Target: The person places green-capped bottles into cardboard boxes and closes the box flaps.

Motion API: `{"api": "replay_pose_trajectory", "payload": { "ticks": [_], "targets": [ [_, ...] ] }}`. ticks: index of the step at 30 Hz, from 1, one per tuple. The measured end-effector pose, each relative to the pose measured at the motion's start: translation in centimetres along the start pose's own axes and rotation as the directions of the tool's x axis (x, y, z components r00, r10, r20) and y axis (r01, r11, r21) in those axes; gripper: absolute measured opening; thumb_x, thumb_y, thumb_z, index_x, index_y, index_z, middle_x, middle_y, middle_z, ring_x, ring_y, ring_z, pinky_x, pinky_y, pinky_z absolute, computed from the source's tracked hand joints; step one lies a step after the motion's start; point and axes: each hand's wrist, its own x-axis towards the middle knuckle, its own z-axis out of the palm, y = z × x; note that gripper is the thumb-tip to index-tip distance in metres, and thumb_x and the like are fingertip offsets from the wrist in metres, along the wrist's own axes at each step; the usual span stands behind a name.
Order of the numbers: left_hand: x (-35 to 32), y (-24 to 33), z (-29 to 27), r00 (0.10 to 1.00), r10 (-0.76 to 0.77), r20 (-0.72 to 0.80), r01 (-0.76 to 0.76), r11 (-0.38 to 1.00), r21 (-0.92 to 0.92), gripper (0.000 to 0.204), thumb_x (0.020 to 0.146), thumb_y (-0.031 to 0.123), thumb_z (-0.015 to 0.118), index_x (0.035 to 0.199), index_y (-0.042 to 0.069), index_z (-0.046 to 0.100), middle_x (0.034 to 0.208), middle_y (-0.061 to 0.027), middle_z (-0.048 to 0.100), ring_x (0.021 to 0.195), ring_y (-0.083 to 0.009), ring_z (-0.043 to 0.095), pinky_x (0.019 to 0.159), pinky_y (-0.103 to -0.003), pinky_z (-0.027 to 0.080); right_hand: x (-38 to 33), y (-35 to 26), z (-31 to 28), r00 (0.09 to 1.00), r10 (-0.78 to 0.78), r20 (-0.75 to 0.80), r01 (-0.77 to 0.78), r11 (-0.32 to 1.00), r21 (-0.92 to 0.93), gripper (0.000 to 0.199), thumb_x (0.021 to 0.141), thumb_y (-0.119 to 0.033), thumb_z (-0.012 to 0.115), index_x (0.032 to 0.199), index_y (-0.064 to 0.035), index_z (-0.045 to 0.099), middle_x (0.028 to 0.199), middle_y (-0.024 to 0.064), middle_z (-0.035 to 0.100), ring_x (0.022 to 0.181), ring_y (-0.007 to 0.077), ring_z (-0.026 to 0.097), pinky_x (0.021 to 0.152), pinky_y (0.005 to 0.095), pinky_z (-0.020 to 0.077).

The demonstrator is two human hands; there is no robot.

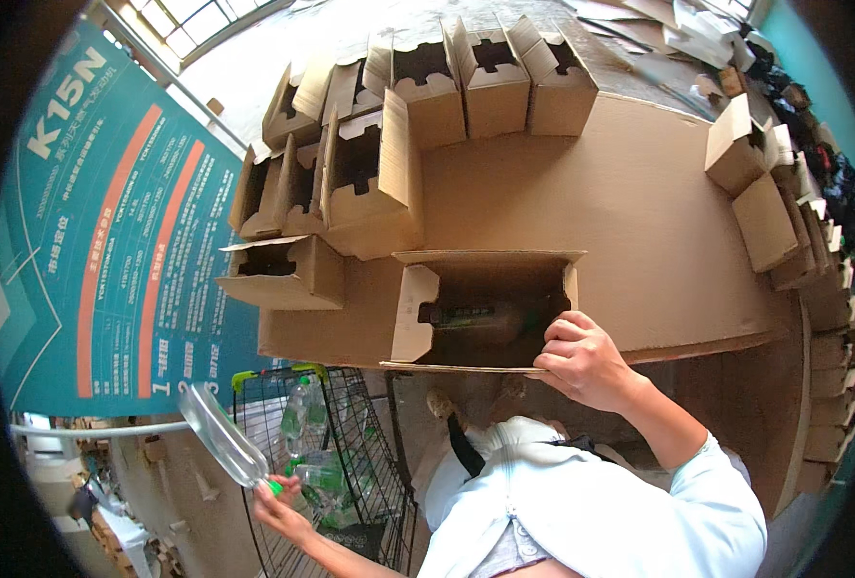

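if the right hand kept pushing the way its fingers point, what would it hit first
Probably the dark bottle lying inside the open cardboard box. The right hand grips the box's front edge with fingers curled inward toward it; depth inside the box is hard to judge.

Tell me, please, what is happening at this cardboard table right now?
A person's right hand grips the front edge of an open cardboard box lying on its side, with a dark bottle inside. Their left hand holds a clear plastic bottle by its green cap above a wire basket of bottles. More open boxes stand behind.
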Motion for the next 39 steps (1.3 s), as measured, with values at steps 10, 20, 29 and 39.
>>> {"api": "replay_pose_trajectory", "payload": {
  "ticks": [10, 20, 29, 39],
  "targets": [
    [3.6, 23.2, 17.5, 0.579, 0.246, 0.778, -0.352, 0.935, -0.034, 0.045, 0.092, 0.042, 0.062, 0.087, -0.002, 0.064, 0.062, -0.003, 0.058, 0.049, -0.0085, 0.054, 0.043, -0.022, 0.04, -0.7, 0.3, 0.5, 0.986, 0.032, -0.167, -0.022, 0.998, 0.057, 0.012, 0.073, -0.012, 0.071, 0.069, -0.0096, 0.061, 0.07, 0.0019, 0.06, 0.083, 0.0196, 0.055, 0.087, 0.0369, 0.0428],
    [2.3, 19.1, 31.4, -0.299, -0.183, 0.937, -0.87, 0.455, -0.189, 0.03, 0.087, 0.029, 0.065, 0.099, 0.002, 0.071, 0.079, -0.0204, 0.068, 0.076, -0.0334, 0.067, 0.07, -0.041, 0.053, -0.7, -0.3, 1.0, 0.973, 0.036, -0.229, -0.028, 0.999, 0.035, 0.015, 0.076, -0.013, 0.071, 0.067, -0.0092, 0.059, 0.069, 0.0023, 0.061, 0.08, 0.0184, 0.055, 0.085, 0.0351, 0.0434],
    [3.7, 20.6, 31.1, -0.151, 0.196, 0.969, -0.679, 0.692, -0.246, 0.031, 0.085, 0.022, 0.066, 0.104, -0.002, 0.069, 0.103, -0.0206, 0.068, 0.094, -0.0345, 0.066, 0.083, -0.04, 0.052, -0.8, -0.1, 1.7, 0.927, 0.086, -0.364, -0.111, 0.993, -0.047, 0.027, 0.081, -0.028, 0.074, 0.102, -0.0133, 0.064, 0.099, 0.007, 0.063, 0.103, 0.0233, 0.057, 0.102, 0.0421, 0.0422],
    [4.9, 12.8, 24.9, 0.188, 0.227, 0.955, -0.688, 0.725, -0.037, 0.077, 0.064, 0.028, 0.088, 0.128, 0.003, 0.054, 0.135, -0.0197, 0.052, 0.124, -0.0353, 0.05, 0.104, -0.046, 0.042, -3.4, 2.2, 4.1, 0.887, 0.377, -0.269, -0.36, 0.926, 0.109, 0.086, 0.065, -0.036, 0.087, 0.136, -0.014, 0.044, 0.145, 0.0115, 0.041, 0.135, 0.0308, 0.038, 0.114, 0.0498, 0.0311]
  ]
}}
